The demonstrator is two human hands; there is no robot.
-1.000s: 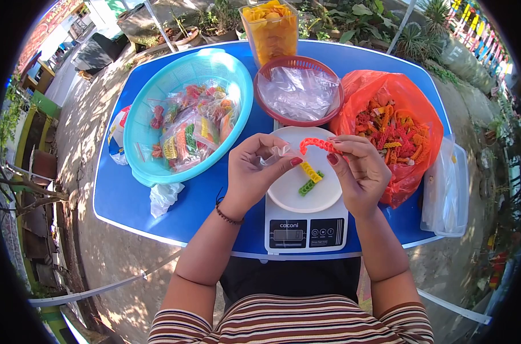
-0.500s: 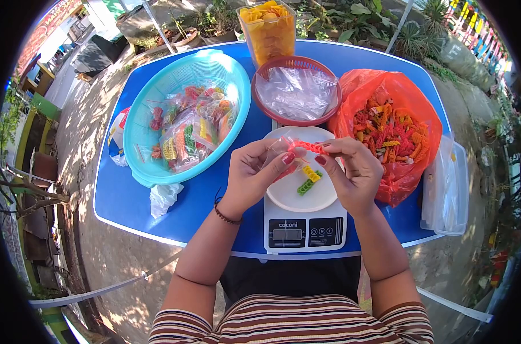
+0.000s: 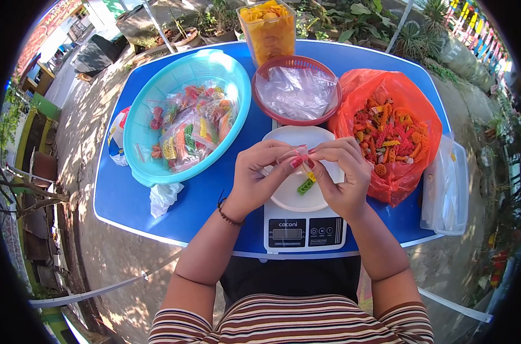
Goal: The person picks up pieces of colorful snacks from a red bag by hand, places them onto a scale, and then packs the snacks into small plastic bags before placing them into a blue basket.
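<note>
My left hand [image 3: 267,171] pinches a small clear plastic bag [image 3: 300,151] with a reddish edge, held above the scale's white round plate [image 3: 278,201]. My right hand [image 3: 344,172] meets it there, thumb and fingers closed at the bag's edge. What the bag contains is mostly hidden by my fingers. Below them, a green ridged snack piece [image 3: 305,186] and a yellow one [image 3: 311,175] lie on the plate of the white kitchen scale [image 3: 276,215]. Its display [image 3: 287,234] is too faint to read.
A turquoise basket [image 3: 135,123] of filled bags stands left, beside a crumpled plastic piece [image 3: 164,198]. Behind the scale are a red basket [image 3: 295,117] of clear bags and a tub of yellow chips [image 3: 270,37]. An orange-red bag of snacks [image 3: 393,137] and a clear container [image 3: 458,189] sit right.
My hands have come together over the plate, fingertips now meeting at the bag. The long red snack piece between them has gone from sight. The yellow piece is more covered.
</note>
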